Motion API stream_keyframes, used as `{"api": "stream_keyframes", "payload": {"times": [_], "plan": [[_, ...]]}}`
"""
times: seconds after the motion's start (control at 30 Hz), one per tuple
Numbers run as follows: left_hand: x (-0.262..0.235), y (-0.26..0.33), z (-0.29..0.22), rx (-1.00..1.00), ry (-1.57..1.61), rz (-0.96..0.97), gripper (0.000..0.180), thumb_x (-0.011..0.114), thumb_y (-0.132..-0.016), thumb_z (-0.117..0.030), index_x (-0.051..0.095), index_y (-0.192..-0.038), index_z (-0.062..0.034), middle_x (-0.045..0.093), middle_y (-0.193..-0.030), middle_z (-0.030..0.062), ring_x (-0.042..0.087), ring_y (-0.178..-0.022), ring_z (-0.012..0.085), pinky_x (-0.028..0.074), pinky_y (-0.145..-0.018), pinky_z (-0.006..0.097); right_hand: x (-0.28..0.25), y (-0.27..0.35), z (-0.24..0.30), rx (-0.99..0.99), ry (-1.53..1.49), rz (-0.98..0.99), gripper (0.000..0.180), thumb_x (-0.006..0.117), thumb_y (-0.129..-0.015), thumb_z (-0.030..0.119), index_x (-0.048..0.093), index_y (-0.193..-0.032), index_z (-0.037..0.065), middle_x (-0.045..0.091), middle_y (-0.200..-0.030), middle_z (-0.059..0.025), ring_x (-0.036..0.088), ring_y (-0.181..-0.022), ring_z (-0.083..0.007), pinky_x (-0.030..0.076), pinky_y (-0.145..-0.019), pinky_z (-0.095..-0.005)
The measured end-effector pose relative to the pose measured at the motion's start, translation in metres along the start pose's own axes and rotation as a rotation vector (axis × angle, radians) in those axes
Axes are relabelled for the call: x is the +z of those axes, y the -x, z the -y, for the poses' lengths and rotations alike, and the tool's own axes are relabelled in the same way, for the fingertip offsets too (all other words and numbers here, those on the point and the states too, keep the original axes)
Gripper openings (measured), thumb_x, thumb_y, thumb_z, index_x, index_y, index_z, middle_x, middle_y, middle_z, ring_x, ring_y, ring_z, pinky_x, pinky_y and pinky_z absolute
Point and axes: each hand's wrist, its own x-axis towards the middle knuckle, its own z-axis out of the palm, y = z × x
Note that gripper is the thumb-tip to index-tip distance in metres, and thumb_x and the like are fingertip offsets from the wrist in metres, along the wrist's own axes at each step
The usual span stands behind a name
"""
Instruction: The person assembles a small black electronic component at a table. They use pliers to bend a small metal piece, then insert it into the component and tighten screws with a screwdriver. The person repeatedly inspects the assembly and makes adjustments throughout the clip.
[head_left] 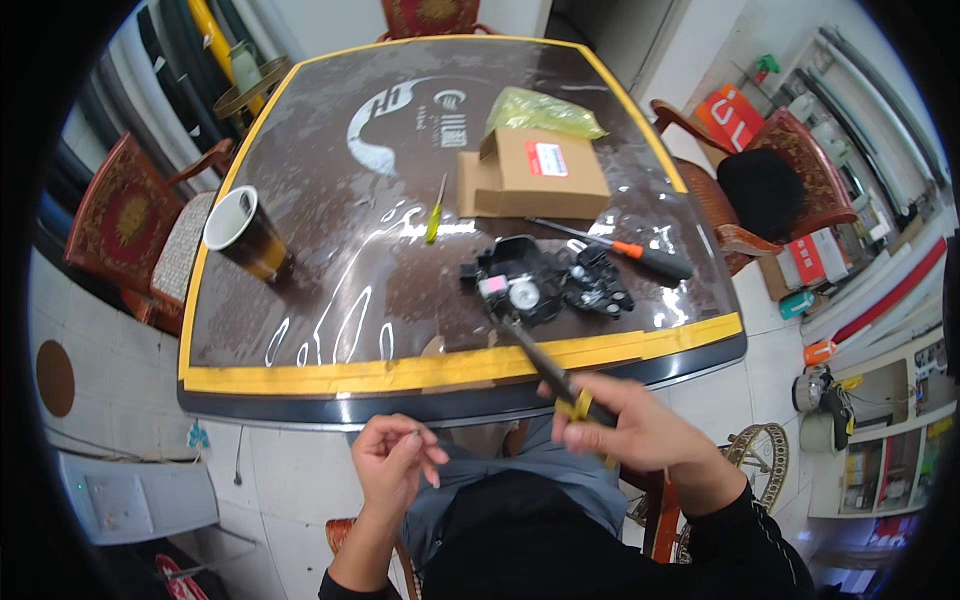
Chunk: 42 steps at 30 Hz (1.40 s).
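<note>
Right hand (625,425) clamped on a yellow-and-black screwdriver (545,365), held off the near edge of the desk (330,375), shaft reaching forward and up to the black mechanism (530,280) just beyond. Left hand (395,460) down over the lap, well left of the right one, fingertips pinched together on something tiny, perhaps a screw; too small to say for sure.

Risks, as a judgement: tip seated at a slant, so likely to skip off the mechanism and scratch the glossy top, since nothing steadies the part. Small pinched item easily dropped to the tiled floor, being held past the desk edge. Paper cup (240,232) far forward-left of the left hand, out of harm unless the desk gets jolted.

Hard to make out: exact spot where the tip meets the mechanism; second black part (598,280) beside it blurs into it. Orange-handled screwdriver (640,255), small green-handled tool (435,215) and cardboard box (535,172) lie farther forward.
</note>
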Motion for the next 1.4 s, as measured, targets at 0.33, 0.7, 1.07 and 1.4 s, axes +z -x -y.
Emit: {"api": "stream_keyframes", "payload": {"times": [0.33,0.7,1.07,1.4], "plan": [[0.023,-0.014,-0.012,0.096,0.009,0.147,0.008,0.059,-0.099,0.005,0.056,-0.107,0.0027,0.071,-0.094,0.0225,0.076,-0.076,0.0274,0.063,-0.056,0.032,-0.128,-0.035,0.022,-0.151,1.072,-0.786,0.047,0.072,-0.093,0.015,0.062,-0.137,0.002,0.068,-0.118,-0.022,0.064,-0.112,-0.0405,0.051,-0.1,-0.0446],[0.076,-0.039,-0.019,-0.045,-0.284,0.188,0.01,0.059,-0.101,0.007,0.059,-0.111,0.0057,0.075,-0.106,0.0255,0.079,-0.09,0.0284,0.063,-0.061,0.028,-0.154,-0.063,-0.003,-0.175,1.364,-0.619,0.045,0.077,-0.089,0.017,0.068,-0.132,0.006,0.063,-0.109,-0.016,0.064,-0.107,-0.034,0.053,-0.095,-0.0439],[0.122,-0.069,0.003,0.056,-0.43,0.19,0.012,0.067,-0.096,0.011,0.071,-0.107,0.0079,0.071,-0.105,0.0175,0.075,-0.085,0.0194,0.061,-0.062,0.024,-0.111,-0.053,-0.025,-0.185,1.413,-0.842,0.049,0.08,-0.084,0.015,0.067,-0.13,0.003,0.058,-0.107,-0.0105,0.058,-0.101,-0.029,0.048,-0.085,-0.0407],[0.141,-0.092,0.023,0.152,-0.547,0.285,0.013,0.066,-0.096,0.013,0.071,-0.107,0.0089,0.071,-0.104,0.0183,0.073,-0.08,0.0185,0.06,-0.059,0.024,-0.115,-0.054,-0.025,-0.199,1.302,-0.857,0.042,0.08,-0.086,0.009,0.069,-0.125,0.0,0.061,-0.113,-0.0137,0.058,-0.106,-0.0307,0.051,-0.09,-0.0409]]}}
